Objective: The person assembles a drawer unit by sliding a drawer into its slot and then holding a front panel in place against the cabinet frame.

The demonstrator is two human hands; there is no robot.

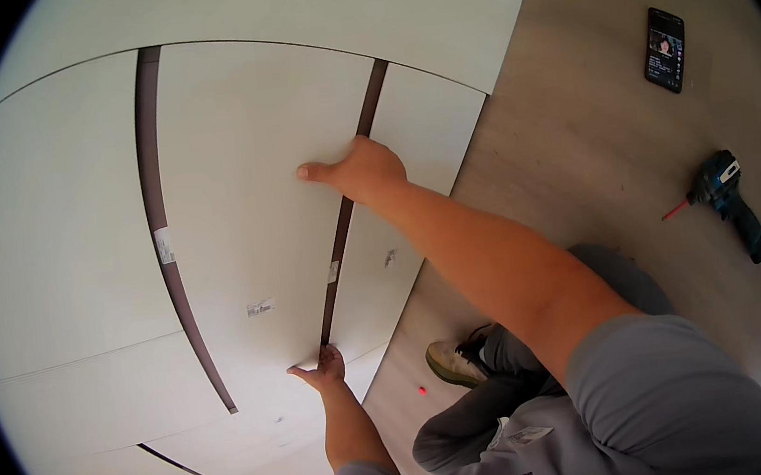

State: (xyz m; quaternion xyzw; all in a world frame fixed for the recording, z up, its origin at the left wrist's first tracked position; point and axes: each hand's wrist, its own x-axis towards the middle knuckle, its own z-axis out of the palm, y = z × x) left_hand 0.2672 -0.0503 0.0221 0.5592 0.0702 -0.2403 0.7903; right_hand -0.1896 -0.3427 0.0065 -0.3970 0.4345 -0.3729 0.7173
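Both of my hands are at a wide white drawer front [253, 186] of a white cabinet. The panel lies between two dark brown recessed strips, and a small label is stuck on it. My right hand [371, 168] grips the panel's edge toward its upper end, thumb stretched over the face, fingers tucked out of sight into the dark recessed strip [339, 228]. Near the lower end of that strip, my left hand [328, 365] holds the same edge, its thumb sticking out to the left and its fingertips mostly hidden.
A second dark strip [148, 151] runs along the panel's other side. On the wood-look floor to the right lie a phone [664, 50] with its screen lit and a cordless driver [728, 198] with a red bit. A small red piece [422, 390] is near my shoe [454, 363].
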